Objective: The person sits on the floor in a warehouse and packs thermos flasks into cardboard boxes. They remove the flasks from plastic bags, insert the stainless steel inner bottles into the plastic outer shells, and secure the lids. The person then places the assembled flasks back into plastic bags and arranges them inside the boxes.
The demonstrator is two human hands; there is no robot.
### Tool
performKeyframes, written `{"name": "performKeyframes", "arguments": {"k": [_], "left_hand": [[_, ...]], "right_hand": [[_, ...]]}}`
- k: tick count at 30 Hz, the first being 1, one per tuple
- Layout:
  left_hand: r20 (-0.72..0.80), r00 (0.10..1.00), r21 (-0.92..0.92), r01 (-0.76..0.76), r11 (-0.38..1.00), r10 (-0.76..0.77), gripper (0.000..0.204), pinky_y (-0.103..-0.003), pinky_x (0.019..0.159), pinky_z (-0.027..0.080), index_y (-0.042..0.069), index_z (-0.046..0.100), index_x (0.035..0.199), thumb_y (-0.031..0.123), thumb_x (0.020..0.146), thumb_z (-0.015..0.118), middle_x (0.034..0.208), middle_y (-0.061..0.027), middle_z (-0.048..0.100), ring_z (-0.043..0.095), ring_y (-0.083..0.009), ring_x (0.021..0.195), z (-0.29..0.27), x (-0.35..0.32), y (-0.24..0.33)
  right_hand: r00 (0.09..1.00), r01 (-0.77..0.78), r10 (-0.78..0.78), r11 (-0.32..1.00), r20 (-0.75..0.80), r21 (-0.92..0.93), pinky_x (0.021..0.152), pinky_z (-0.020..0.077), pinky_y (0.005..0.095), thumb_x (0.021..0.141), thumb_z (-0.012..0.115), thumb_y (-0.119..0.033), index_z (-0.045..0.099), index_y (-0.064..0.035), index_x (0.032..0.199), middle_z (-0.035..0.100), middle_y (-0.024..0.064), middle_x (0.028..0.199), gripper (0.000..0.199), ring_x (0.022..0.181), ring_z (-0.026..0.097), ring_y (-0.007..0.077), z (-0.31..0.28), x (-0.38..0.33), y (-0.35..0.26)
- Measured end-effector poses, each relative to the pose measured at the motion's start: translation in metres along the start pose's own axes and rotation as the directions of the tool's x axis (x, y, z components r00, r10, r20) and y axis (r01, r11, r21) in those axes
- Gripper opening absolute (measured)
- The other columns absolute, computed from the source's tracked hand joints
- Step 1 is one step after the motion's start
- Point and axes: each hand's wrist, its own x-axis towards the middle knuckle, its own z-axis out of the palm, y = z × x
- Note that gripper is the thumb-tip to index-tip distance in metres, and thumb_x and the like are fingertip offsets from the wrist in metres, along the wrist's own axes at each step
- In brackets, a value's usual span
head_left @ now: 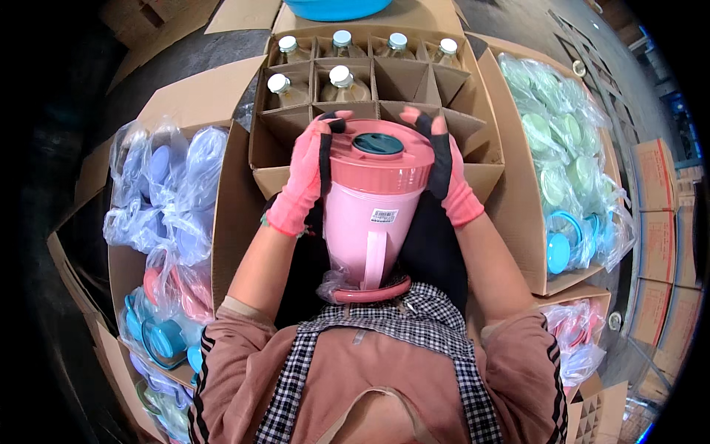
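A light pink plastic jug [347, 214] stands upright between my thighs. Its darker pink lid [381, 178] has a round dark green piece [378, 143] at the centre. My left hand [305, 166], in a pink and black glove with bare fingertips, grips the lid's left side. On the opposite side, my right hand [452, 170], gloved alike, presses round the lid's rim. A light pink upright grip [375, 259] runs down the jug toward me. Below it curves a darker pink bar [373, 291], next to crumpled clear plastic [334, 284].
Ahead is a divided cardboard box [488, 154] holding several capped clear bottles [347, 90]. Boxes on both sides hold bagged plastic lids or parts: purple [159, 166] and blue [164, 337] left, green [551, 137] right. A blue tub [336, 7] sits beyond; stacked cartons [654, 244] stand far right.
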Motion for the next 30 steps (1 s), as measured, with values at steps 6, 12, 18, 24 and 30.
{"name": "performKeyframes", "arguments": {"k": [6, 12, 18, 24, 30], "left_hand": [[0.406, 0.810, 0.594, -0.586, 0.551, 0.423, 0.061, -0.047, 0.100, 0.024, -0.002, 0.047, 0.111, 0.027, 0.062, 0.071, 0.113, -0.0153, 0.050, 0.038, -0.0394, 0.115, -0.001, -0.033, 0.042], [0.490, 0.767, 0.701, -0.629, 0.336, 0.414, 0.065, -0.048, 0.090, 0.033, 0.001, 0.051, 0.099, 0.031, 0.049, 0.080, 0.099, -0.0159, 0.049, 0.046, -0.0361, 0.095, -0.002, -0.042, 0.043], [0.520, 0.785, 0.737, -0.611, 0.288, 0.335, 0.061, -0.047, 0.089, 0.034, 0.002, 0.052, 0.098, 0.029, 0.050, 0.077, 0.098, -0.0161, 0.048, 0.045, -0.0360, 0.093, 0.004, -0.044, 0.052], [0.478, 0.867, 0.830, -0.499, 0.249, 0.143, 0.063, -0.044, 0.091, 0.034, 0.000, 0.051, 0.102, 0.023, 0.051, 0.079, 0.106, -0.0191, 0.047, 0.044, -0.0393, 0.100, 0.026, -0.044, 0.070], [0.455, 0.878, 0.857, -0.477, 0.194, 0.146, 0.061, -0.045, 0.089, 0.035, -0.001, 0.050, 0.100, 0.026, 0.053, 0.078, 0.101, -0.0189, 0.048, 0.045, -0.0387, 0.096, 0.032, -0.052, 0.068]], "right_hand": [[0.788, 0.607, -0.451, 0.683, 0.419, -0.406, 0.096, 0.0326, 0.0359, 0.078, 0.058, -0.028, 0.046, 0.0023, 0.115, 0.051, 0.0149, 0.114, 0.049, 0.112, 0.044, 0.0282, -0.017, -0.007, -0.002], [0.686, 0.726, -0.252, 0.294, 0.682, -0.622, 0.085, 0.0398, 0.0424, 0.056, 0.072, -0.034, 0.052, -0.0013, 0.094, 0.051, 0.0127, 0.092, 0.054, 0.088, 0.050, 0.0328, -0.002, -0.033, -0.047], [0.681, 0.732, -0.258, 0.276, 0.685, -0.623, 0.079, 0.0418, 0.0408, 0.059, 0.070, -0.034, 0.051, -0.0007, 0.089, 0.050, 0.0140, 0.089, 0.048, 0.084, 0.050, 0.0328, 0.000, -0.036, -0.054], [0.684, 0.728, -0.167, 0.222, 0.710, -0.649, 0.078, 0.0419, 0.0411, 0.059, 0.071, -0.026, 0.050, 0.0006, 0.091, 0.051, 0.0142, 0.090, 0.047, 0.084, 0.050, 0.0341, 0.015, -0.035, -0.061], [0.701, 0.711, -0.160, 0.219, 0.694, -0.668, 0.077, 0.0420, 0.0404, 0.060, 0.070, -0.024, 0.050, -0.0004, 0.090, 0.050, 0.0132, 0.088, 0.043, 0.083, 0.050, 0.0324, 0.014, -0.043, -0.060]]}}
